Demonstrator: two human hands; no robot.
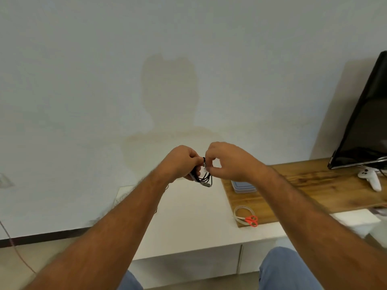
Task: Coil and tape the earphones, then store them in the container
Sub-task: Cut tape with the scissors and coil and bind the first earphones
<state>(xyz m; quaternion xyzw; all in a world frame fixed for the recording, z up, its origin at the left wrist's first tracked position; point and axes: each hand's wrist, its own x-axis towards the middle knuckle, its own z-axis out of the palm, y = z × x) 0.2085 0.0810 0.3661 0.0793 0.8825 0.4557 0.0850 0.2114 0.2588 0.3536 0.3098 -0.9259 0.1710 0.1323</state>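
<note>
Earphones, black thin-cord coil [204,176], held mid-air above white bench [188,222]. Left hand [182,162] grips bundle; right hand [222,162] pinches small clear tape piece [205,169] against cords. Risk: loops springing loose if tape misses; clear lidded plastic container [244,186] near, on wooden board.

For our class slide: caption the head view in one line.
Both hands, left hand and right hand, hold coiled black earphones above a white cabinet.

The black earphones [204,177] are bunched into a small coil of looped cable, held up in the air between the two hands. A small clear piece of tape [205,169] sits against the coil. The pale blue lidded container [244,186] lies flat on the wooden bench [314,185], closed.
</note>
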